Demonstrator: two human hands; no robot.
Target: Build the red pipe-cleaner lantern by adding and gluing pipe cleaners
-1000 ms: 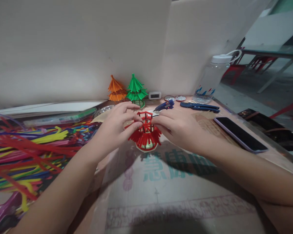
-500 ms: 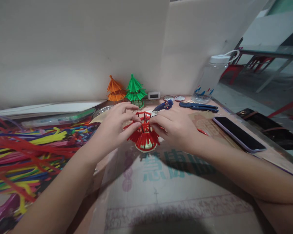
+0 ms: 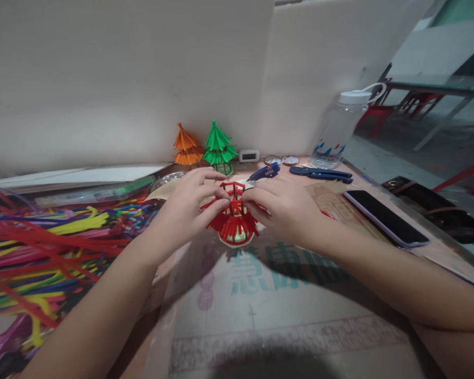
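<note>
A small red pavilion-like model stands upright on the table, with a fringed red tier around dark posts and a red ring frame on top. From the left, my left hand pinches its upper frame between thumb and fingers. My right hand grips the same upper part from the right, fingers bent together. The fingertips partly hide the model's sides. Behind it stand a green tiered model and an orange one.
Colourful pipe cleaners cover the left side. Beyond the hands lie a blue glue gun, a small digital clock, glasses and a blue stapler-like tool. A bottle and a phone are at the right.
</note>
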